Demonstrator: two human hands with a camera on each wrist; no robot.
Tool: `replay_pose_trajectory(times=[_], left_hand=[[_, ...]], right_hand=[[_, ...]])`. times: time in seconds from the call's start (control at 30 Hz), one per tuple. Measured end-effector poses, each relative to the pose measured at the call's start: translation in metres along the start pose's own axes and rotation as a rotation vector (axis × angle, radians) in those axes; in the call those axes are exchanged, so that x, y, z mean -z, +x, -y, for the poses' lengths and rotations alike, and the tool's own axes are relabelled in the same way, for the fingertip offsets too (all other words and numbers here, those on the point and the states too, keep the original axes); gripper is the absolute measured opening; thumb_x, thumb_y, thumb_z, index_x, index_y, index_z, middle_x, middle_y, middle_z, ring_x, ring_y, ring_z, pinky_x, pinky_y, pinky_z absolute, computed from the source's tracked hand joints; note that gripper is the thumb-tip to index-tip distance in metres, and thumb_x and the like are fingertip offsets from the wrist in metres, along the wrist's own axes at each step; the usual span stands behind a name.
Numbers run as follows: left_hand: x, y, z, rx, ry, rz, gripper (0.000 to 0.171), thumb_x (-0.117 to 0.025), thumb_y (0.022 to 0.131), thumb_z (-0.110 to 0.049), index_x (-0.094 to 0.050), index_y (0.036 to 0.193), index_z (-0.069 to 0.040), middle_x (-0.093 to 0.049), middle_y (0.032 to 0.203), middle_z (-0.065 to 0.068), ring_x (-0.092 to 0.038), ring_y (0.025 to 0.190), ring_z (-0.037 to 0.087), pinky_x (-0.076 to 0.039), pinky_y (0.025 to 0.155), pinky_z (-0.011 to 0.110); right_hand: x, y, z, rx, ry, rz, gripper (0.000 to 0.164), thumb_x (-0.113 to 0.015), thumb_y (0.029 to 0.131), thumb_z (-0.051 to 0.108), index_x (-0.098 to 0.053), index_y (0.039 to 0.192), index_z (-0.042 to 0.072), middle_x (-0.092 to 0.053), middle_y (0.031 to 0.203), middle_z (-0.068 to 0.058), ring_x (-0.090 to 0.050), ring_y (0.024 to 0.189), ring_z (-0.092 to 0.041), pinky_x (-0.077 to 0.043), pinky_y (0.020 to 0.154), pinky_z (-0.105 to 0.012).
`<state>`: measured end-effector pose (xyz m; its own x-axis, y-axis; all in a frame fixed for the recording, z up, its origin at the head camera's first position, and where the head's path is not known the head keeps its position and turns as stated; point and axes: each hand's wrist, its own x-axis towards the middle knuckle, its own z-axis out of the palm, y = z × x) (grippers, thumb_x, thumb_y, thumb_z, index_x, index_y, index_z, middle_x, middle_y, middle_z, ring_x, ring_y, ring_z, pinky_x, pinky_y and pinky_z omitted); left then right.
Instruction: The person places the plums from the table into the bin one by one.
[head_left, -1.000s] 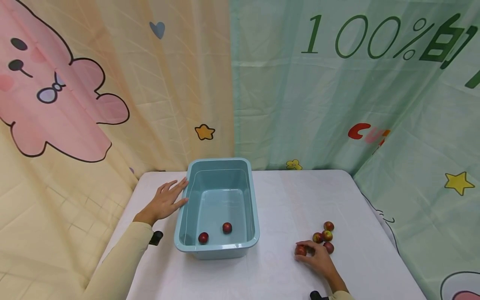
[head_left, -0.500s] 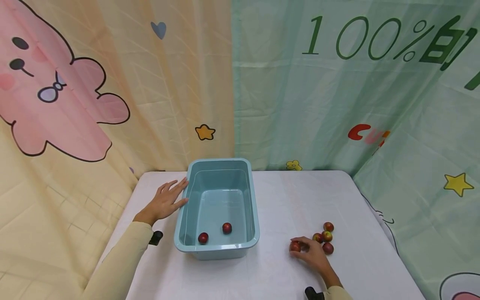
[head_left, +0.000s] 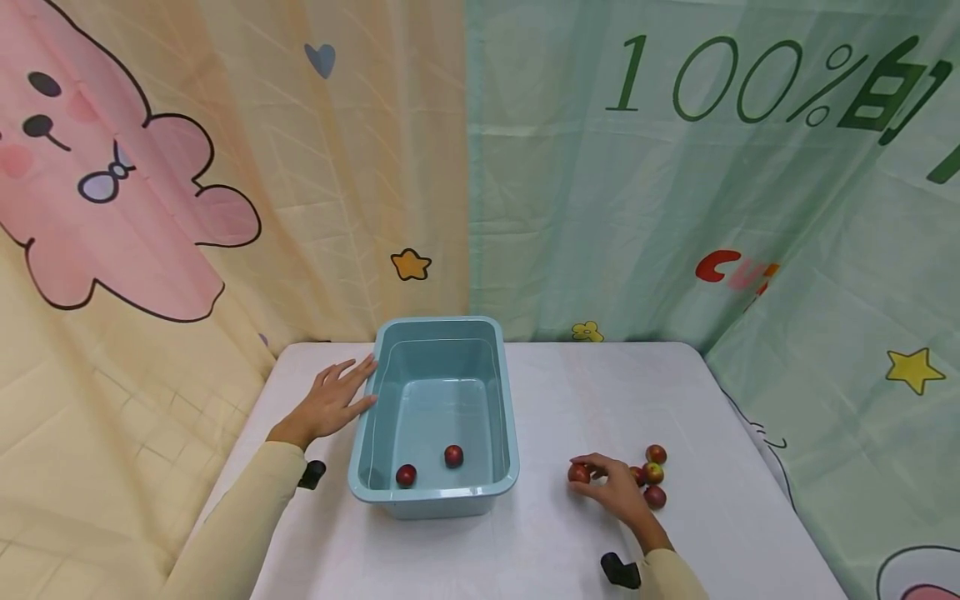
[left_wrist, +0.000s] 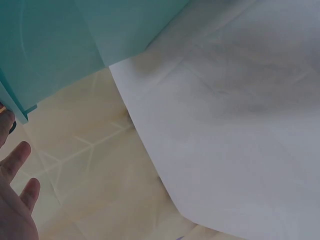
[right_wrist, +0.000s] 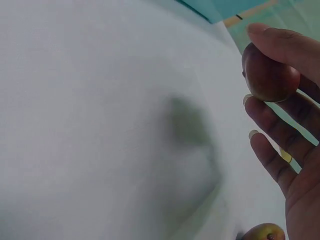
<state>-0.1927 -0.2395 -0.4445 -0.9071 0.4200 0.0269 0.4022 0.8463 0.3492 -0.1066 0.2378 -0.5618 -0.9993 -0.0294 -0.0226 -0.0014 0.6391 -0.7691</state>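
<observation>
Two red fruits (head_left: 453, 456) lie on the floor of the blue tub (head_left: 435, 507), near its front end — one closer to the tub's left wall, the other a little further back and to the right. Outside the tub, at its left edge, is the left hand (head_left: 327, 407), fingers extended and spread, with fingertips at the rim; its grip is wide.

Well to the right of the tub, the right hand (head_left: 618, 493) pinches the held fruit (head_left: 578, 473) between thumb and fingers — a narrow grip, the two outer fingers standing loose of it. Whether that fruit touches the table cannot be told. Beyond this hand, furthest right of the tub, four more fruits (head_left: 653, 473) sit in a close cluster, red with some yellow-green; one is partly hidden by the hand.

Under the tub is the white-covered table (head_left: 555, 400). Behind it hang a cream curtain (head_left: 360, 183) and, to the right, a pale green curtain (head_left: 555, 200).
</observation>
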Motion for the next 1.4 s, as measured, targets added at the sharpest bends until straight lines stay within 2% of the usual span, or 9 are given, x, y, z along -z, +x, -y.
replay_pose_trajectory(times=[0.27,0.57,0.63,0.8,0.9,1.1,1.4], left_hand=[[0.001,0.001,-0.001,0.008,0.001,0.002,0.068,-0.046,0.098,-0.04,-0.024,0.152,-0.004,-0.02,0.158,0.016,-0.013,0.142,0.043,-0.004,0.111,0.063],[0.003,0.001,-0.003,0.02,-0.01,0.0,0.068,-0.046,0.098,-0.041,-0.024,0.152,-0.005,-0.02,0.159,0.015,-0.012,0.143,0.043,-0.003,0.112,0.063],[0.003,0.001,-0.002,0.019,-0.009,0.001,0.069,-0.046,0.098,-0.041,-0.024,0.152,-0.005,-0.02,0.159,0.015,-0.012,0.143,0.043,-0.003,0.112,0.062],[0.002,0.0,-0.003,0.014,-0.012,0.002,0.068,-0.047,0.098,-0.04,-0.024,0.152,-0.005,-0.02,0.159,0.016,-0.012,0.143,0.043,-0.003,0.112,0.063],[0.002,0.0,-0.003,0.012,-0.013,0.002,0.068,-0.047,0.098,-0.04,-0.024,0.152,-0.005,-0.02,0.158,0.016,-0.012,0.143,0.043,-0.003,0.112,0.063],[0.002,0.0,-0.004,0.015,-0.01,0.007,0.068,-0.046,0.098,-0.039,-0.023,0.152,-0.005,-0.018,0.159,0.015,-0.012,0.143,0.043,-0.003,0.112,0.062],[0.0,0.0,-0.002,0.016,-0.011,0.005,0.068,-0.047,0.098,-0.039,-0.024,0.152,-0.005,-0.019,0.159,0.016,-0.012,0.143,0.043,-0.002,0.111,0.063]], right_hand=[[0.003,0.016,0.02,0.055,0.018,0.019,0.037,-0.082,0.077,0.025,-0.071,0.11,0.014,-0.068,0.103,0.0,-0.057,0.093,-0.019,-0.051,0.08,-0.041],[0.006,0.037,0.049,0.172,0.058,0.056,0.038,-0.08,0.079,0.02,-0.069,0.114,0.008,-0.069,0.104,-0.002,-0.058,0.095,-0.023,-0.053,0.081,-0.049],[0.007,0.041,0.055,0.21,0.061,0.058,0.037,-0.08,0.08,0.02,-0.07,0.113,0.008,-0.069,0.104,-0.003,-0.058,0.094,-0.022,-0.053,0.081,-0.047],[0.01,0.052,0.071,0.304,0.046,0.061,0.036,-0.079,0.081,0.024,-0.07,0.112,0.009,-0.07,0.103,-0.003,-0.059,0.091,-0.019,-0.053,0.076,-0.034],[0.013,0.058,0.081,0.342,0.05,0.062,0.036,-0.079,0.081,0.024,-0.07,0.112,0.009,-0.07,0.102,-0.002,-0.06,0.09,-0.019,-0.053,0.076,-0.032],[0.015,0.067,0.099,0.371,0.055,0.047,0.036,-0.079,0.081,0.024,-0.07,0.112,0.008,-0.07,0.101,-0.003,-0.06,0.089,-0.02,-0.053,0.074,-0.03],[0.016,0.075,0.121,0.408,0.062,0.076,0.038,-0.079,0.081,0.027,-0.07,0.113,0.009,-0.07,0.104,-0.004,-0.06,0.09,-0.021,-0.053,0.076,-0.031]])
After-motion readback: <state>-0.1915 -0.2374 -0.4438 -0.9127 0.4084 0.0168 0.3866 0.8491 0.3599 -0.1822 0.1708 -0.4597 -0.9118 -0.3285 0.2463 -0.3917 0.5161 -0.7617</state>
